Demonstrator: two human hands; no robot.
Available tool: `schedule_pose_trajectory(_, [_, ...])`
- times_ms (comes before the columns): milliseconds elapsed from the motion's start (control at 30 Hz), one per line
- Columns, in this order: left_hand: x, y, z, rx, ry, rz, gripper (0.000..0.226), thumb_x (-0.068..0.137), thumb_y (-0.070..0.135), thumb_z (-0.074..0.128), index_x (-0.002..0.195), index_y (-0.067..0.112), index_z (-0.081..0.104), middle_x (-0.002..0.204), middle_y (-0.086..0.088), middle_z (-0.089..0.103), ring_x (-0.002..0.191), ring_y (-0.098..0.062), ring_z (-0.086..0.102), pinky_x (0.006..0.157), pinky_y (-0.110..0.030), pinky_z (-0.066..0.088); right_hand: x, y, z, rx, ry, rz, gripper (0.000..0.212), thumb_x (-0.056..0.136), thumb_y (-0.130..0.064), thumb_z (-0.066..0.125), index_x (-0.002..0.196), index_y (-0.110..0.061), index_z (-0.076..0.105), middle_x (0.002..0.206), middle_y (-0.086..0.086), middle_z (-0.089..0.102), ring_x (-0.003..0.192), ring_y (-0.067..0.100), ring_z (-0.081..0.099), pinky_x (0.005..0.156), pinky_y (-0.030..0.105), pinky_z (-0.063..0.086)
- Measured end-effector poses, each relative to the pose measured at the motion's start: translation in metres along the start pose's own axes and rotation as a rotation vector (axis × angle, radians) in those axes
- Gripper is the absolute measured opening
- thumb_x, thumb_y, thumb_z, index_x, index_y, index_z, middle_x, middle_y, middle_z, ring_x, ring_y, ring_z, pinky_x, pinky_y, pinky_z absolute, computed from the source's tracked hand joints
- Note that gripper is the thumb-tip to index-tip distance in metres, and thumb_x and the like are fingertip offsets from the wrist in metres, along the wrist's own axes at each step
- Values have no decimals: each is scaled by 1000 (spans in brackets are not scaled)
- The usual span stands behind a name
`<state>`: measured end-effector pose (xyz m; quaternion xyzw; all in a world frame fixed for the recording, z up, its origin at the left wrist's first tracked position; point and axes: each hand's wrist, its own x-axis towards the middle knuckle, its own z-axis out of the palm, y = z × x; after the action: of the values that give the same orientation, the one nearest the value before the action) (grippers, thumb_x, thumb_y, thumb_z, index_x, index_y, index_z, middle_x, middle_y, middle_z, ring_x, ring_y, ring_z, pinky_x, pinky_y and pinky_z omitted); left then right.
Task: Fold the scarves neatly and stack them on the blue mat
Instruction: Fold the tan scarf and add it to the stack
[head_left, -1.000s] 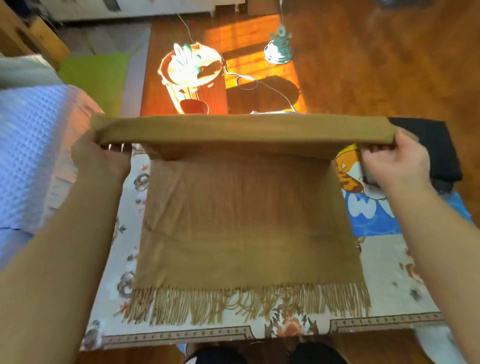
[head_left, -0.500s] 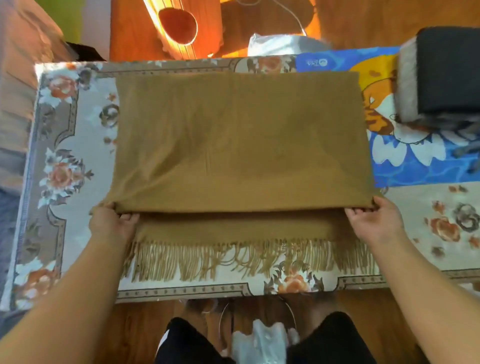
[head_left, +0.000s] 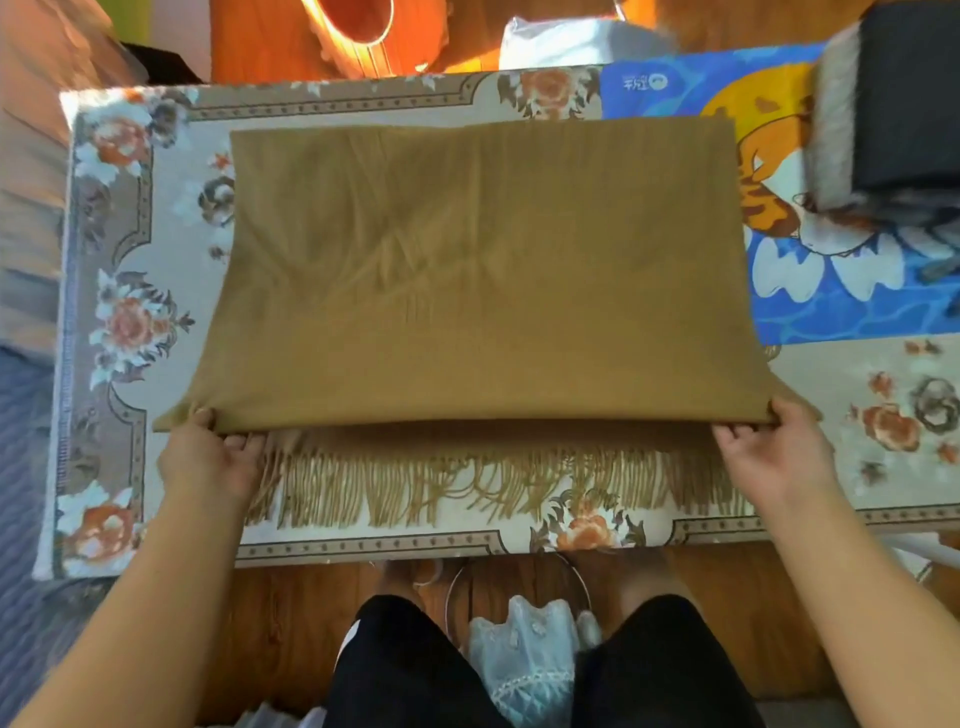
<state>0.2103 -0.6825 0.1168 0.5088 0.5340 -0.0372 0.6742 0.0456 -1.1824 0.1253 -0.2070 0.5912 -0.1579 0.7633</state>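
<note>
A tan fringed scarf (head_left: 478, 280) lies folded over itself on the floral table cover (head_left: 130, 332). Its fringe shows below the near folded edge. My left hand (head_left: 208, 457) pinches the near left corner of the fold. My right hand (head_left: 774, 447) pinches the near right corner. The blue cartoon mat (head_left: 810, 291) lies at the right, partly under the scarf's right edge. A folded dark scarf (head_left: 909, 104) with a grey edge rests on the mat's far right.
A white packet (head_left: 566, 39) and an orange wooden object (head_left: 363, 31) sit beyond the table's far edge. A pale mesh bag (head_left: 524, 654) lies on the wooden floor between my legs. Bedding borders the table on the left.
The lifted scarf edge came down toward me and was laid over the lower layer. Both hands drew the fold closer to the fringe. The view tilted down.
</note>
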Motion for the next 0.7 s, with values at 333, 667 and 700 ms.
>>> schedule_pose_trajectory(333, [30, -35, 2, 169, 270, -11, 55, 91, -9, 35, 139, 13, 49, 123, -14, 62, 95, -21, 63, 76, -41, 59, 51, 41, -15, -303, 335, -42, 34, 104, -8, 46, 135, -18, 54, 119, 4, 62, 89, 18, 63, 81, 40, 59])
schedule_pose_trajectory(667, [18, -40, 3, 198, 383, 29, 54, 90, -6, 42, 137, 17, 51, 123, -6, 63, 96, -19, 66, 80, -41, 63, 60, 40, -17, -398, 509, -99, 32, 96, 0, 51, 120, -19, 61, 122, 7, 63, 99, 24, 62, 56, 35, 57])
schedule_pose_trajectory(700, [20, -42, 5, 204, 384, 20, 55, 90, -7, 43, 140, 16, 49, 124, -7, 62, 96, -20, 66, 79, -41, 63, 62, 41, -17, -403, 539, -98, 35, 95, 2, 50, 122, -18, 61, 122, 8, 62, 101, 26, 62, 55, 35, 57])
